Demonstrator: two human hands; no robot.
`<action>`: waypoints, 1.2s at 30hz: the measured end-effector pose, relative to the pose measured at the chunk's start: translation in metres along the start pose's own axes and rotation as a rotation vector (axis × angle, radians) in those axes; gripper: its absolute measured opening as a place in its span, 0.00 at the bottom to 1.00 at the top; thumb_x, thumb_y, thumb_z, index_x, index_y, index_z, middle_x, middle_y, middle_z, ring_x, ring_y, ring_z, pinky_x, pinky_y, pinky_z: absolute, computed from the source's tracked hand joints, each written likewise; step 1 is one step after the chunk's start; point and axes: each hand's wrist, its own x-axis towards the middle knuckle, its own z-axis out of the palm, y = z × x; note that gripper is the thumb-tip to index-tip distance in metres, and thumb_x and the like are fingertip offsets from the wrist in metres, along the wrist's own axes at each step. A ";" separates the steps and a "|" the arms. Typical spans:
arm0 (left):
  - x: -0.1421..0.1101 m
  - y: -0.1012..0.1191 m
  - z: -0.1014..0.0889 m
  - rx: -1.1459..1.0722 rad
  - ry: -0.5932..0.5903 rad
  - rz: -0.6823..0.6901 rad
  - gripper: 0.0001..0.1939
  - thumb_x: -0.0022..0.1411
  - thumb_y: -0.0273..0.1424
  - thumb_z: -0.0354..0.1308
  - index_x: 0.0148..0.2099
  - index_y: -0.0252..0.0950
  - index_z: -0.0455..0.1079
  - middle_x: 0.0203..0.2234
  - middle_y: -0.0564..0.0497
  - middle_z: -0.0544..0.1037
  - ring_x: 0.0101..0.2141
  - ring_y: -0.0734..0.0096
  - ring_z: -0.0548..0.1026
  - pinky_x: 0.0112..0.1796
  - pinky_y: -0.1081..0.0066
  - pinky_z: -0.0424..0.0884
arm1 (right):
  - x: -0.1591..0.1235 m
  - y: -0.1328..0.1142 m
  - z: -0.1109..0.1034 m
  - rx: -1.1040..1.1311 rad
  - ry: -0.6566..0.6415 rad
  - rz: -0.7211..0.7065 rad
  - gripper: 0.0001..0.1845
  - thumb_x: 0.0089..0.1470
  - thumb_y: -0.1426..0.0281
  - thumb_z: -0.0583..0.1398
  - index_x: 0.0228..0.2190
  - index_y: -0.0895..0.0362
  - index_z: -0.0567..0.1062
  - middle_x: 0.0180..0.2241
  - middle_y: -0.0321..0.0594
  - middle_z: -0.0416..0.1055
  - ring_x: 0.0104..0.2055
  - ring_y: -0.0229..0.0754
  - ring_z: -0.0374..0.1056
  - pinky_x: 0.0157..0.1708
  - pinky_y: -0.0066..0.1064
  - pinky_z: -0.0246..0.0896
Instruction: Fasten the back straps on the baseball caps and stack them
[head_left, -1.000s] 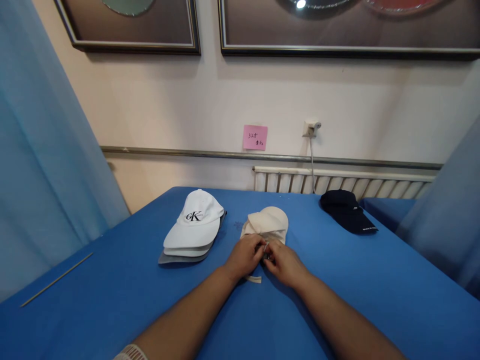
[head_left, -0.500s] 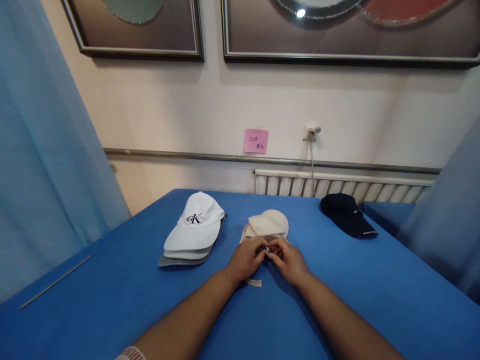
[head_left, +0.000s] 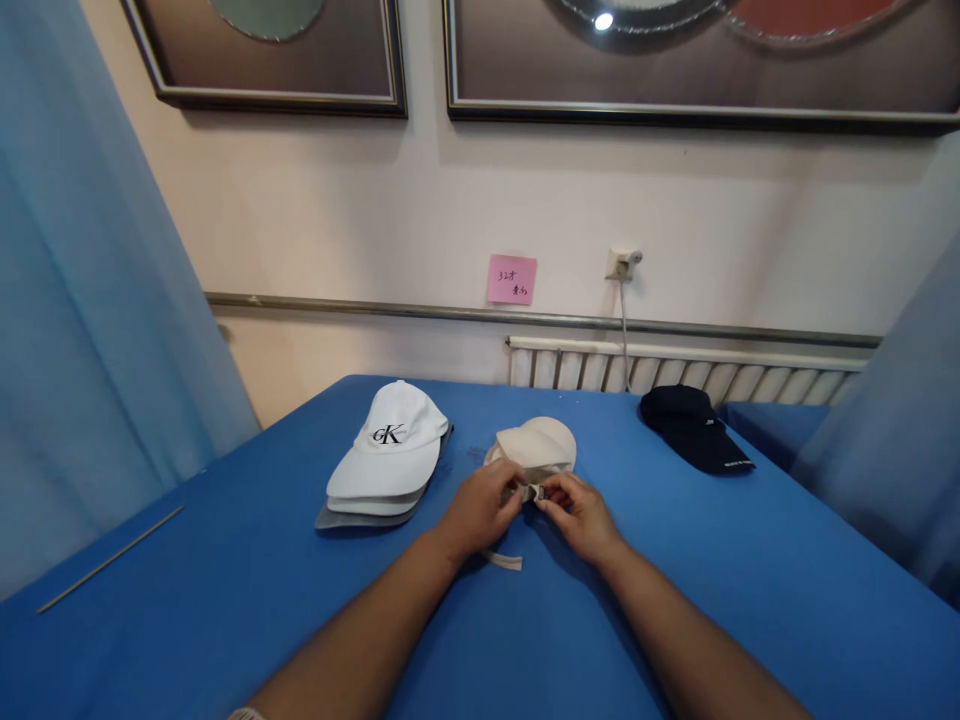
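A beige cap (head_left: 541, 442) lies on the blue-covered table, its back strap side turned toward me. My left hand (head_left: 486, 505) pinches the strap of this cap on the left of a small metal buckle (head_left: 535, 492). On the other side, my right hand (head_left: 581, 515) grips the buckle end between thumb and fingers. The strap's loose tail (head_left: 505, 561) sticks out below my left wrist and rests on the table. Part of the strap is hidden behind my fingers.
Left of the beige cap is a stack of caps with a white one (head_left: 397, 440) on top. A dark cap (head_left: 694, 430) lies at the right. A thin stick (head_left: 110, 560) lies near the left edge. Blue curtains (head_left: 97, 300) hang on both sides.
My left hand has shifted slightly left, away from the buckle, so more of the buckle and strap shows between my hands. My right hand has barely moved.
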 end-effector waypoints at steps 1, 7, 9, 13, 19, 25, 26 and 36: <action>0.000 0.000 -0.004 0.024 -0.038 -0.009 0.06 0.61 0.29 0.52 0.40 0.37 0.70 0.35 0.49 0.76 0.37 0.66 0.73 0.39 0.68 0.67 | 0.000 0.000 0.000 -0.002 0.004 0.007 0.06 0.53 0.67 0.60 0.34 0.55 0.74 0.31 0.38 0.70 0.31 0.39 0.68 0.32 0.31 0.66; -0.002 0.004 -0.011 0.072 -0.099 0.001 0.07 0.60 0.30 0.54 0.41 0.37 0.70 0.35 0.49 0.76 0.36 0.66 0.73 0.37 0.70 0.66 | 0.000 -0.003 0.000 0.002 0.011 0.052 0.05 0.51 0.68 0.61 0.33 0.55 0.74 0.30 0.37 0.71 0.30 0.39 0.68 0.31 0.30 0.64; -0.002 0.005 -0.005 0.057 -0.096 0.043 0.10 0.59 0.28 0.55 0.44 0.38 0.70 0.40 0.48 0.76 0.40 0.65 0.72 0.41 0.69 0.66 | 0.000 -0.005 0.000 0.003 0.009 0.061 0.05 0.50 0.69 0.62 0.32 0.55 0.73 0.29 0.36 0.71 0.29 0.38 0.67 0.30 0.29 0.64; -0.002 0.001 0.010 0.055 -0.115 0.024 0.10 0.58 0.24 0.54 0.43 0.37 0.70 0.39 0.48 0.76 0.41 0.65 0.72 0.43 0.68 0.66 | -0.001 -0.010 0.000 -0.019 -0.010 0.062 0.06 0.50 0.69 0.62 0.32 0.56 0.72 0.27 0.34 0.69 0.27 0.37 0.65 0.29 0.28 0.62; -0.001 -0.006 0.017 0.031 -0.106 -0.025 0.08 0.61 0.27 0.53 0.42 0.36 0.70 0.36 0.48 0.76 0.39 0.65 0.72 0.41 0.69 0.66 | -0.002 -0.013 -0.002 -0.031 -0.042 0.028 0.06 0.52 0.67 0.62 0.33 0.56 0.73 0.28 0.35 0.70 0.27 0.37 0.66 0.29 0.28 0.62; -0.001 0.002 0.006 0.076 -0.115 -0.058 0.08 0.61 0.28 0.53 0.41 0.36 0.71 0.36 0.48 0.76 0.37 0.66 0.72 0.38 0.71 0.64 | -0.001 -0.009 -0.002 -0.080 -0.051 -0.047 0.07 0.54 0.69 0.60 0.36 0.55 0.76 0.31 0.38 0.70 0.29 0.38 0.67 0.31 0.29 0.63; 0.000 0.004 0.001 0.095 -0.120 -0.075 0.08 0.62 0.29 0.52 0.40 0.35 0.71 0.35 0.48 0.76 0.36 0.66 0.72 0.37 0.71 0.64 | 0.000 -0.008 -0.002 -0.085 -0.039 -0.044 0.07 0.54 0.69 0.60 0.36 0.56 0.76 0.30 0.38 0.70 0.29 0.38 0.67 0.31 0.29 0.63; -0.009 0.012 -0.026 0.148 -0.604 -0.164 0.11 0.47 0.34 0.66 0.36 0.39 0.77 0.28 0.53 0.78 0.28 0.68 0.71 0.29 0.72 0.61 | -0.003 -0.010 -0.001 -0.086 -0.002 -0.044 0.06 0.54 0.69 0.61 0.35 0.55 0.76 0.29 0.37 0.69 0.28 0.38 0.66 0.29 0.29 0.62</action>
